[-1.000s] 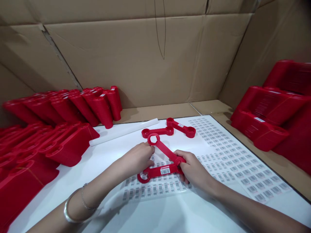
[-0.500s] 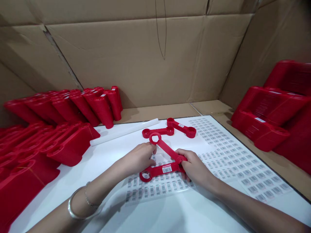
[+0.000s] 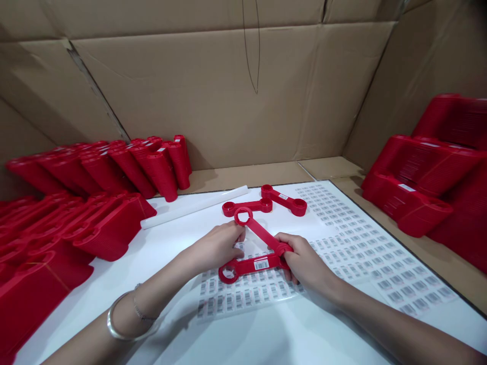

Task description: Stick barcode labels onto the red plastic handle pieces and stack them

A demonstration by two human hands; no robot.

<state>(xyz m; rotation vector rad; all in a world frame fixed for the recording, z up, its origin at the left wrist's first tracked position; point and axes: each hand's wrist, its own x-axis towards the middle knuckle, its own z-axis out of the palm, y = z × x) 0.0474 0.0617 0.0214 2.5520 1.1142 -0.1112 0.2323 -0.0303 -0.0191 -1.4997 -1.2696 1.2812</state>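
Note:
Two red plastic bars with ring ends, shaped like double-ended ring spanners, meet in a V at my right hand [image 3: 302,258]. Its fingers are wrapped round their joined ends. The upper bar [image 3: 262,234] slants up to the left; the lower bar [image 3: 247,265] points left and bears a barcode label [image 3: 262,264]. My left hand [image 3: 218,246] is at the open side of the V, by the ring ends. Its thumb and forefinger are curved but apart, with nothing visible between them. Below lies a sheet of barcode labels [image 3: 247,296].
Two similar red bars, one plain [image 3: 247,206] and one labelled [image 3: 283,198], lie behind the hands. A white roll [image 3: 194,207] lies at the back left. More label sheets [image 3: 353,248] spread rightward. Red stacks stand left [image 3: 110,233] and right [image 3: 411,203], before cardboard walls [image 3: 205,96].
Almost nothing differs. The lower bar's left ring has risen very slightly, while both hands keep their places.

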